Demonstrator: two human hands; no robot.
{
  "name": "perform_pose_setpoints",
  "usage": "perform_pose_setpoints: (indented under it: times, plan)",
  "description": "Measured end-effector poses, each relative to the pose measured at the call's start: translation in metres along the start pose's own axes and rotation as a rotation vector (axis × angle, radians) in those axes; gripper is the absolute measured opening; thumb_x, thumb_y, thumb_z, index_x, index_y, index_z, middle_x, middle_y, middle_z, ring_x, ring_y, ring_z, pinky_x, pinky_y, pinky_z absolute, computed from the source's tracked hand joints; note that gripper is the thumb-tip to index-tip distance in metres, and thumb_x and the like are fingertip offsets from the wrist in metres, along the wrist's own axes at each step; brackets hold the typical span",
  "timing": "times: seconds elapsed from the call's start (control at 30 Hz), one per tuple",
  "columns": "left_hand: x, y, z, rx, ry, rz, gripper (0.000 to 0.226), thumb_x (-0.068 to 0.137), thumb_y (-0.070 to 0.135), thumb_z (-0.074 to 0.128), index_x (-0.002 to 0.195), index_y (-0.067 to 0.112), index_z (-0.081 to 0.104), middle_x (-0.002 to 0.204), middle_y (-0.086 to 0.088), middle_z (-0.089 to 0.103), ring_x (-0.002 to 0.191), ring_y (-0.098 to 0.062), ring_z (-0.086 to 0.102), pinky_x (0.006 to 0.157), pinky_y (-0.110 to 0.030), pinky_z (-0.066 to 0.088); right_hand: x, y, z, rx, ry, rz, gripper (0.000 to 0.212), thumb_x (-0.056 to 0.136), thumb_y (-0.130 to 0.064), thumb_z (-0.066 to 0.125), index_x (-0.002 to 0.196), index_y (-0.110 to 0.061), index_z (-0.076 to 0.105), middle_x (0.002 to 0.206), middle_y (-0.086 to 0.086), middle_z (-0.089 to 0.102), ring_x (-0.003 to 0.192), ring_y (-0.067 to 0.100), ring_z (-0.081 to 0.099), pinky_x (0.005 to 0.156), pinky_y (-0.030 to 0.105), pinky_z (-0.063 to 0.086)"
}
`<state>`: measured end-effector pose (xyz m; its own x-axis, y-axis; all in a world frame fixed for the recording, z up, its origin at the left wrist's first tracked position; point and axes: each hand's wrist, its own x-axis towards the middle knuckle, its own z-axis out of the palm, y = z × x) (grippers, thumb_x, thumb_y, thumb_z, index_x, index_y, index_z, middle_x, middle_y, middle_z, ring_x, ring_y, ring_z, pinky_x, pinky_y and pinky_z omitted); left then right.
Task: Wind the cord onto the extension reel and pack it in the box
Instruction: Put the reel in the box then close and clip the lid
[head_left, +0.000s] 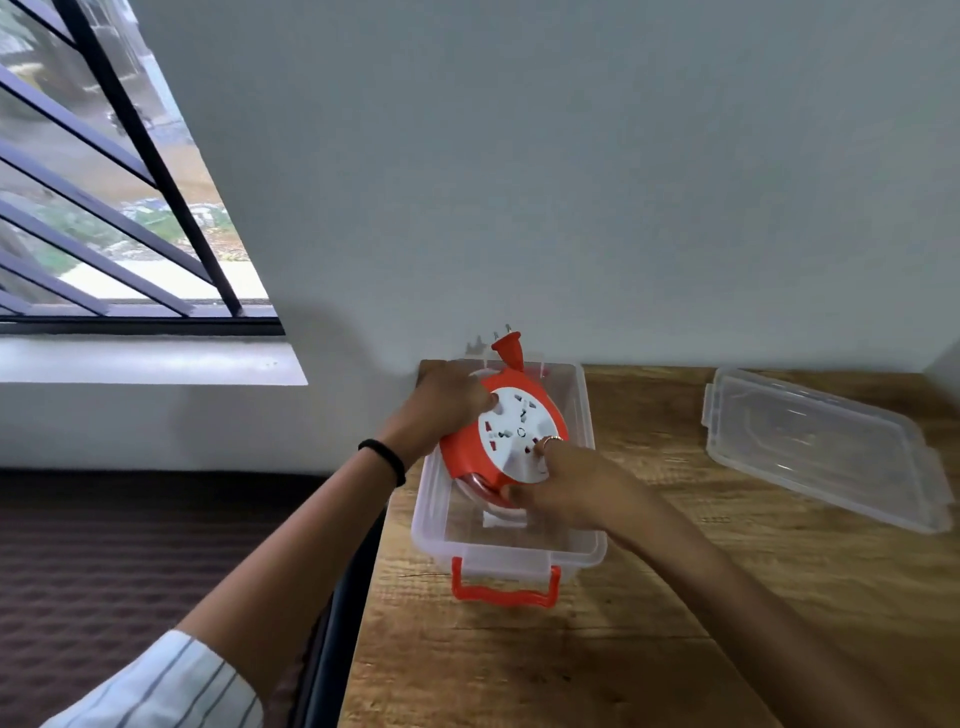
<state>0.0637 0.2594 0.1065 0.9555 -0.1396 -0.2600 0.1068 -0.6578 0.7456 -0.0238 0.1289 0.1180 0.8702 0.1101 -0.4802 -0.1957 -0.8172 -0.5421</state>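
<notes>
An orange extension reel (465, 454) with a white socket face sits tilted inside a clear plastic box (584, 415) on the wooden table. Its orange plug (508, 349) sticks up past the box's far rim. My left hand (441, 402) grips the reel's upper left edge. My right hand (558, 486) holds its lower right edge, with a ringed finger on the white face. The cord looks wound inside the reel; a loop shows at the reel's lower edge.
The box has an orange handle (506, 590) at its near end. Its clear lid (821, 447) lies flat on the wooden table (649, 623) to the right. A wall stands right behind the box. The table's left edge drops to a dark floor; a window is at left.
</notes>
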Motion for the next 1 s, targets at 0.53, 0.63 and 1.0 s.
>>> perform_pose_setpoints:
  times: [0.53, 0.63, 1.0]
  plan:
    - [-0.001, -0.029, 0.042, 0.330, -0.051, 0.126, 0.024, 0.095, 0.013, 0.046, 0.117, 0.005, 0.051, 0.088, 0.004, 0.047, 0.059, -0.001, 0.032, 0.054, -0.012, 0.028, 0.005, -0.001, 0.028, -0.158, 0.003, 0.028, 0.056, 0.096, -0.032, 0.053, 0.144, -0.011, 0.035, 0.133, 0.009, 0.055, 0.115, 0.023, 0.056, 0.078, 0.024, 0.043]
    - [-0.007, -0.027, 0.040, 0.604, -0.043, 0.171, 0.023, 0.099, 0.021, 0.043, 0.111, 0.007, 0.057, 0.107, -0.017, 0.055, 0.072, -0.012, 0.049, 0.066, -0.020, 0.040, 0.007, -0.002, 0.027, -0.166, -0.008, 0.010, 0.058, 0.096, -0.029, 0.053, 0.147, -0.012, 0.031, 0.139, 0.010, 0.050, 0.122, 0.025, 0.052, 0.094, 0.028, 0.043]
    - [-0.009, -0.034, 0.030, 0.794, 0.027, 0.300, 0.031, 0.098, 0.029, 0.046, 0.111, 0.004, 0.060, 0.105, -0.012, 0.066, 0.099, -0.026, 0.061, 0.077, -0.032, 0.044, 0.011, 0.004, 0.024, -0.213, 0.038, -0.072, 0.055, 0.095, -0.025, 0.055, 0.146, -0.017, 0.036, 0.140, 0.009, 0.051, 0.122, 0.024, 0.052, 0.090, 0.023, 0.041]
